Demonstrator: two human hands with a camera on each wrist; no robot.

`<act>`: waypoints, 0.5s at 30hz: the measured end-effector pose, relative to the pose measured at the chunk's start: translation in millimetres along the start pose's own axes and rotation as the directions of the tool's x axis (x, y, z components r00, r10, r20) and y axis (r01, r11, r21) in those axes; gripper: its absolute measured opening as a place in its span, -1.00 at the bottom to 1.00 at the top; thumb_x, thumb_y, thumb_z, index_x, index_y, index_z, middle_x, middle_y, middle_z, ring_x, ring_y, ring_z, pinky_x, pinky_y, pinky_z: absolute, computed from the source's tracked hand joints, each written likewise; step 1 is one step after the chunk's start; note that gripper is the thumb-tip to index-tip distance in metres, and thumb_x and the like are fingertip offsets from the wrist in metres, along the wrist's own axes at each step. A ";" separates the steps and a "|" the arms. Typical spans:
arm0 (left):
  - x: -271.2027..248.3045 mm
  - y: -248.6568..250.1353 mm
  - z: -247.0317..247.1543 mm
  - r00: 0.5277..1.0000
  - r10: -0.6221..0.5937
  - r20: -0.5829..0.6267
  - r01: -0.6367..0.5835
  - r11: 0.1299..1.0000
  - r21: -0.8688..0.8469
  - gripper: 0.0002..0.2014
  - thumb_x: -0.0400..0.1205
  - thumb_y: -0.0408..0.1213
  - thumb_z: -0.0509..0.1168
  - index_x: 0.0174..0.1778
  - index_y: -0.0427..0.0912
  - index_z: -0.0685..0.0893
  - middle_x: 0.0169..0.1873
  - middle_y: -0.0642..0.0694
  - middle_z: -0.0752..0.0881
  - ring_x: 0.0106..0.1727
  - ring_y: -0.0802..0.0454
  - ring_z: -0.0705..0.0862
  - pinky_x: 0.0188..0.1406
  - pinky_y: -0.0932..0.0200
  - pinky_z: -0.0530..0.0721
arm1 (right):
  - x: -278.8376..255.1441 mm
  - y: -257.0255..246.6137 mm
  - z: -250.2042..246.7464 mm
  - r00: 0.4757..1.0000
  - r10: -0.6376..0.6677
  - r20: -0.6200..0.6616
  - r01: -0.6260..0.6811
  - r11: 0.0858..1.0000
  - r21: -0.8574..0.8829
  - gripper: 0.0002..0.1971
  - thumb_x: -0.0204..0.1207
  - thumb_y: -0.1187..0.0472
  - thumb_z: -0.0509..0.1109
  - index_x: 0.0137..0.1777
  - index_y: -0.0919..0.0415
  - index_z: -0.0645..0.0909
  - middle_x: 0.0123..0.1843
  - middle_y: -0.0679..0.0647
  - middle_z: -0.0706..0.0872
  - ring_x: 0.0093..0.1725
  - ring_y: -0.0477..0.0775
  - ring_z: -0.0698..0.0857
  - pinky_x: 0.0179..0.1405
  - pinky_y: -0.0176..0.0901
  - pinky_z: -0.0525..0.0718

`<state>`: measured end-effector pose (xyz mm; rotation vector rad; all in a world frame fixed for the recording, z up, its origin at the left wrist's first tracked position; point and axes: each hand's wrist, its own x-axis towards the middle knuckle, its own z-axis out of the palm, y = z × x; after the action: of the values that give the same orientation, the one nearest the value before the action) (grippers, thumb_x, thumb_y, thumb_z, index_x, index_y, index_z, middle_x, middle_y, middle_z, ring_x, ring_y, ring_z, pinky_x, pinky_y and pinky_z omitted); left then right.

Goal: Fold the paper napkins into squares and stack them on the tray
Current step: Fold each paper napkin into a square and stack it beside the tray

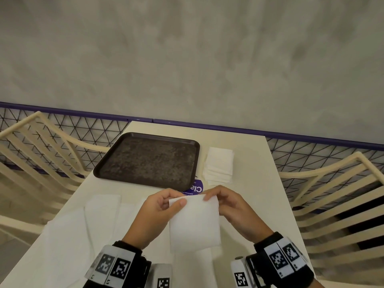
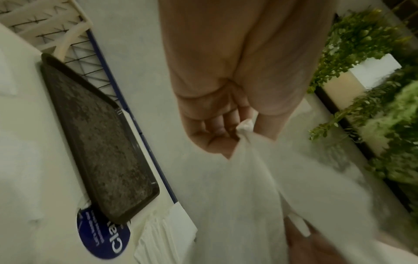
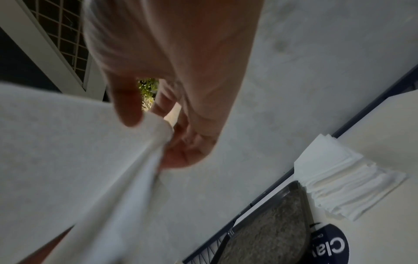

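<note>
A white paper napkin point(image 1: 194, 223) hangs above the table, held up by both hands at its top corners. My left hand point(image 1: 160, 206) pinches the top left corner between thumb and fingers; the left wrist view shows that napkin point(image 2: 260, 196) bunched in the left hand point(image 2: 226, 125). My right hand point(image 1: 226, 202) pinches the top right corner; in the right wrist view the napkin point(image 3: 79, 160) is gripped by the right hand point(image 3: 172, 125). The dark tray point(image 1: 149, 159) lies beyond the hands with nothing on it.
A fanned stack of white napkins point(image 1: 219, 166) lies right of the tray. A purple round sticker point(image 1: 195, 189) shows at the tray's near corner. Unfolded white napkins point(image 1: 87, 221) cover the table's left near side. Cream chairs point(image 1: 332, 204) stand on both sides, a mesh fence behind.
</note>
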<state>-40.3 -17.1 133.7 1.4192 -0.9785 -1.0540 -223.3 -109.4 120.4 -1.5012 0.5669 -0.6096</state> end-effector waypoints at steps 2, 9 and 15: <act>-1.0 -1.6 -1.9 0.998 0.070 0.005 -0.070 0.991 0.112 -0.94 0.57 -0.35 0.34 -0.13 -0.16 0.72 -0.23 0.06 0.80 -0.16 0.12 0.75 -0.27 0.35 0.67 | -1.4 -6.6 -5.9 0.996 -0.001 0.087 -0.001 1.000 0.021 -0.57 0.24 0.17 0.33 0.17 0.02 0.62 0.24 0.05 0.69 0.27 0.05 0.62 0.19 -0.15 0.57; -3.7 -5.1 -2.3 0.931 0.355 0.082 -0.355 0.835 0.420 -0.93 0.58 -0.11 0.31 -0.14 0.05 0.68 -0.13 0.26 0.70 -0.04 0.19 0.64 -0.25 0.44 0.59 | 6.3 -10.9 11.1 0.987 -0.140 -0.072 0.088 0.870 -0.486 -0.92 0.48 0.14 0.48 -0.07 0.06 0.77 -0.15 -0.18 0.78 -0.06 -0.27 0.69 0.02 -0.48 0.54; -4.9 -4.3 -0.6 0.913 0.401 0.080 -0.391 0.797 0.461 -0.80 0.46 0.16 0.37 -0.20 0.14 0.69 -0.14 0.34 0.71 -0.09 0.30 0.67 -0.22 0.55 0.53 | 9.0 -8.1 20.0 0.948 -0.317 -0.004 0.234 0.708 -0.666 -0.77 0.47 -0.05 0.37 -0.15 0.05 0.77 -0.22 -0.21 0.77 -0.17 -0.38 0.63 -0.09 -0.54 0.47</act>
<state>-41.0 -11.7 129.9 1.5056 -1.5123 -0.4994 -203.2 -100.7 128.7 -2.2694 0.6974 -0.7822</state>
